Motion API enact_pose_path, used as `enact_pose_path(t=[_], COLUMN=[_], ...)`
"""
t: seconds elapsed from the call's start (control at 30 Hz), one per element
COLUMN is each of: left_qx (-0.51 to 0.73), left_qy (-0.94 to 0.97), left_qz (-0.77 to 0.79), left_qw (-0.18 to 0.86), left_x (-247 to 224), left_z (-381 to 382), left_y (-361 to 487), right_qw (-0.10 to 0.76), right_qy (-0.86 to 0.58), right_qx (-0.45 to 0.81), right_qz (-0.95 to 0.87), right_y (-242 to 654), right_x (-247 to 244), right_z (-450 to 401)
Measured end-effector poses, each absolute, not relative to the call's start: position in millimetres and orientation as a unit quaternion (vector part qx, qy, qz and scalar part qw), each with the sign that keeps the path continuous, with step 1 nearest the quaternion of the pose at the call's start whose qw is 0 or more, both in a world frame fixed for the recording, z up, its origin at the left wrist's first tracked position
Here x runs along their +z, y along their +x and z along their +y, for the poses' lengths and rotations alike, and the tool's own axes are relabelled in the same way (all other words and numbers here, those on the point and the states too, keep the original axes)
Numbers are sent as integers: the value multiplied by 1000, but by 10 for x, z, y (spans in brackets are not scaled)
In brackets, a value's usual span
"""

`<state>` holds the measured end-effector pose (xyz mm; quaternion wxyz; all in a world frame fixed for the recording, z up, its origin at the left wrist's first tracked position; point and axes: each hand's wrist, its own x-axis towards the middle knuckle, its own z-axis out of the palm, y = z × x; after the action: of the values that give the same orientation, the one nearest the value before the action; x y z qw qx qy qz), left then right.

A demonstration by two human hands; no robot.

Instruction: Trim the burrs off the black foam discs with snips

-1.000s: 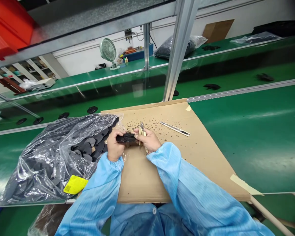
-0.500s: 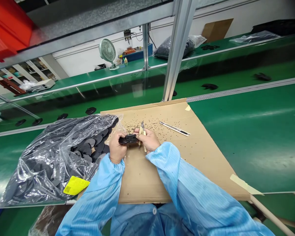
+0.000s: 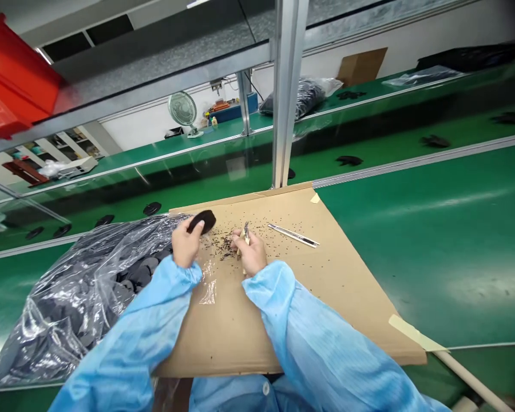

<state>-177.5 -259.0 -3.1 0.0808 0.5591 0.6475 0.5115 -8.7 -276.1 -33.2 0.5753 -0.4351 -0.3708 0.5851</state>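
Observation:
My left hand [image 3: 186, 243] grips a black oval disc [image 3: 203, 222] by its edge, raised above the cardboard sheet [image 3: 240, 320]. My right hand [image 3: 253, 254] is closed around small cutters [image 3: 246, 233] with cream handles, their metal tips pointing away from me. Tiny black scraps [image 3: 223, 246] lie scattered beneath and around both hands. To the right of my right hand rests a slim white-and-black knife [image 3: 294, 235]. Left of my left hand, a clear plastic bag [image 3: 64, 297] holds several dark discs [image 3: 139, 274].
Behind the cardboard, a green conveyor [image 3: 223, 186] carries several black pieces. A metal post [image 3: 285, 97] rises at the cardboard's back edge. A red bin [image 3: 17, 80] sits at the upper left, and a fan [image 3: 182, 110] stands farther back.
My left hand has moved left and up, away from my right hand, and the black disc now shows its flat face. The cutters have separated from the disc. The camera view has shifted.

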Motion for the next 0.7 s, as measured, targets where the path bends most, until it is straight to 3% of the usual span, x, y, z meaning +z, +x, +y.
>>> enact_pose_path(t=[0.13, 0.23, 0.5, 0.6, 0.7], left_qx=[380, 317, 257, 290, 311], left_qy=[626, 657, 708, 689, 676], left_qz=[676, 677, 655, 652, 650], left_qw=[-79, -106, 66, 127, 154], left_x=[261, 297, 31, -28, -94], left_z=[-1928, -1496, -763, -468, -159], left_y=[-1914, -1841, -947, -606, -300], right_qw=[583, 591, 630, 676, 720], right_qy=[-447, -442, -445, -448, -498], right_qx=[531, 524, 506, 335, 158], right_qz=[-423, -425, -385, -480, -457], right_y=[-81, -76, 312, 776, 1113], right_x=[-333, -300, -37, -43, -178], right_z=[-2808, -2852, -2789, -2662, -2526])
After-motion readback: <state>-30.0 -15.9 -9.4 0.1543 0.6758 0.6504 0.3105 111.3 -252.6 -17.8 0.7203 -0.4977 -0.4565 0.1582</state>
